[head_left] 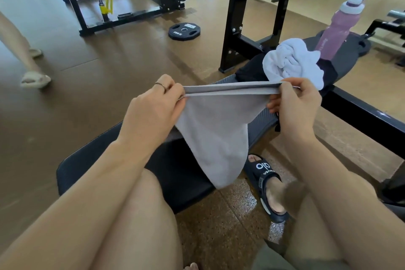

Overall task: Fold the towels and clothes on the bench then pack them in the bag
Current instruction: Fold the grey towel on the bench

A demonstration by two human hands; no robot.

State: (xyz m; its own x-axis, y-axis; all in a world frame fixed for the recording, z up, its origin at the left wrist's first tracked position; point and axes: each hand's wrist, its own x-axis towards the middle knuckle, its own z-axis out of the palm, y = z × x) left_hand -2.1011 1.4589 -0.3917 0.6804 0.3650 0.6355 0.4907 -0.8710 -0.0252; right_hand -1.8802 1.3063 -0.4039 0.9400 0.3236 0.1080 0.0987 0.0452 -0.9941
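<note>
Gym flooring of brown tiles spreads out around us, with black racks and machine frames at the back and a black weight plate [182,31] marked 10KG lying flat on the floor. We sit astride a black padded bench [179,166] that runs away toward the upper right. Our left hand [153,107] and right hand [294,105] are held apart above the bench, each pinching 1 end of a grey towel [215,129]; its top edge is pulled taut between them in a doubled band, and the rest hangs down in a loose pointed drape over the bench edge. A ring [161,85] sits on a finger of the left hand. Farther along the bench lies a crumpled white towel [291,61], resting on a dark garment [249,69]. Just behind it stands a pink water bottle [338,28], upright, with a white cap and a loop handle. Our right foot wears a dark slide sandal [266,184] on the floor beside the bench. At the left edge, another person's legs and pale sandals [35,80] show.
</note>
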